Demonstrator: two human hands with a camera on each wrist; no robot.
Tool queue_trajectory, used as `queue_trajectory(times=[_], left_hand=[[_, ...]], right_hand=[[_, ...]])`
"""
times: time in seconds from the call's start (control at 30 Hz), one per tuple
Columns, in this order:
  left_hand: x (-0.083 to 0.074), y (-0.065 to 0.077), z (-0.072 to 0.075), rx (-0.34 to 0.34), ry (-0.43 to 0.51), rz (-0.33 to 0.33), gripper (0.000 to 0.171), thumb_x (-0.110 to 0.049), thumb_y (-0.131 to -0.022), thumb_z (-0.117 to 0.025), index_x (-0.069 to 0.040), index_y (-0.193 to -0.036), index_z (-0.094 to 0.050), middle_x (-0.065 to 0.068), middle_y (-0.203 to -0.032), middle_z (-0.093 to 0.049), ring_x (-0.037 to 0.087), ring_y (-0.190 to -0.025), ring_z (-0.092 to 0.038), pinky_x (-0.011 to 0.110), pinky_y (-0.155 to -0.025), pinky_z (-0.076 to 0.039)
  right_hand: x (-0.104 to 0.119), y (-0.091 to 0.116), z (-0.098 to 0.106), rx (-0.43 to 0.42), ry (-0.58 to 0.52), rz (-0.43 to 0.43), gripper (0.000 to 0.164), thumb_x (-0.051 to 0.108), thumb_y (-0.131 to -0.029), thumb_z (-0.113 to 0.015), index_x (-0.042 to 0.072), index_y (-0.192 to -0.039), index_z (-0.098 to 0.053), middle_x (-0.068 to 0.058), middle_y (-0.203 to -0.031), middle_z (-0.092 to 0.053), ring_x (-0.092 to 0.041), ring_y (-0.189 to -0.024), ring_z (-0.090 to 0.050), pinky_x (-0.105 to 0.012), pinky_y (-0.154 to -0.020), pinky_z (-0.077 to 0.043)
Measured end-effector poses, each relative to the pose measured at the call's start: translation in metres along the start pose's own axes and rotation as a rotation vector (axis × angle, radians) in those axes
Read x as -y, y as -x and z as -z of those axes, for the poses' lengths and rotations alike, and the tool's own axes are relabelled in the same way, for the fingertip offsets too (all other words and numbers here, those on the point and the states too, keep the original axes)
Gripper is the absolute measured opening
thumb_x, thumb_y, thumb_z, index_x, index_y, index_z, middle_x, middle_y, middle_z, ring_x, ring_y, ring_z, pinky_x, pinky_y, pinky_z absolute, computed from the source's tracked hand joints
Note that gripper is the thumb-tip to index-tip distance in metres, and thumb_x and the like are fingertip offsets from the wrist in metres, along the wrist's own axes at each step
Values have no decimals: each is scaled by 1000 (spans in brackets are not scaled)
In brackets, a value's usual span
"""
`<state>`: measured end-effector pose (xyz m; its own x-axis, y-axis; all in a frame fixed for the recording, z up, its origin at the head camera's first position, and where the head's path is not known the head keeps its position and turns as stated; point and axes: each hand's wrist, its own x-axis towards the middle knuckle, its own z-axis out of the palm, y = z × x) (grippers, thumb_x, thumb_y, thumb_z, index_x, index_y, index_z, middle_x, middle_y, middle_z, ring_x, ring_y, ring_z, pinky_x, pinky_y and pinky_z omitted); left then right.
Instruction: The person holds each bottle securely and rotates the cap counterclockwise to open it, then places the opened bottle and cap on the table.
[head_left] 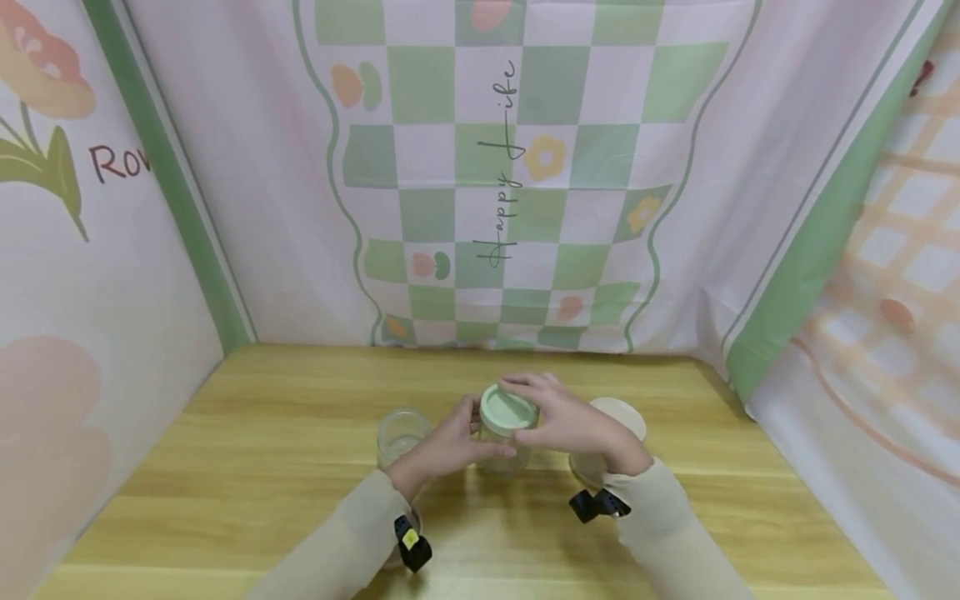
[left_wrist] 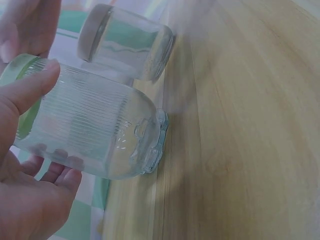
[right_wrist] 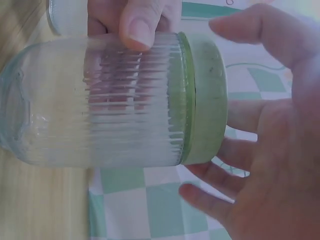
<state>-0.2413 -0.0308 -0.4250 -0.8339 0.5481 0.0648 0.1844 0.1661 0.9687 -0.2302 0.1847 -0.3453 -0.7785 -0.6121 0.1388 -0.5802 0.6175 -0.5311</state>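
A clear ribbed glass jar with a pale green lid stands in front of me, its base close over the wooden table. My left hand grips the jar's side, thumb on the near face and fingers round the far side, as the left wrist view shows. My right hand hovers around the green lid, fingers spread and loosely bent. In the right wrist view its thumb stands off the lid's edge, while several fingers lie just behind the lid.
Right of the jar, partly behind my right wrist, stands a glass jar with a beige lid. A clear glass vessel stands at the left. Another round object is mostly hidden under my left wrist. A printed curtain hangs behind the wooden table.
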Motion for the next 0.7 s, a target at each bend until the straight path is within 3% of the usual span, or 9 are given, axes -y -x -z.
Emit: queue_trajectory(times=[0.1,0.23,0.47,0.7], left_hand=[[0,0,0,0,0,1,77,-35,-86,-81,-9,-143,-35,8,-140,-43,34,-133,-44,56,-107,-40],[-1,1,1,2,-4,7,78,-36,-86,-81,-9,-144,-35,7,-140,-43,34,-134,-43,57,-107,-40],[-1,1,1,-13,-2,38,81,-43,-84,-82,-13,-142,-36,3,-139,-44,36,-135,-40,60,-106,-39],[-2,2,0,-25,3,58,83,-45,-82,-83,-15,-144,-36,2,-142,-42,37,-136,-39,61,-104,-40]], right_hand=[[2,2,-3,-23,24,-25,77,40,-89,-74,4,-150,-44,-15,-154,-39,-34,-131,-39,-49,-93,-49],[7,2,-9,-91,81,-75,84,59,-90,-66,7,-151,-43,-17,-154,-39,-36,-133,-39,-53,-94,-49],[16,-1,-21,-234,269,-143,81,68,-90,-60,9,-145,-53,-14,-143,-52,-36,-128,-48,-58,-97,-45],[24,0,-27,-294,348,-214,83,72,-86,-61,9,-140,-58,-18,-135,-55,-38,-118,-52,-58,-90,-44]])
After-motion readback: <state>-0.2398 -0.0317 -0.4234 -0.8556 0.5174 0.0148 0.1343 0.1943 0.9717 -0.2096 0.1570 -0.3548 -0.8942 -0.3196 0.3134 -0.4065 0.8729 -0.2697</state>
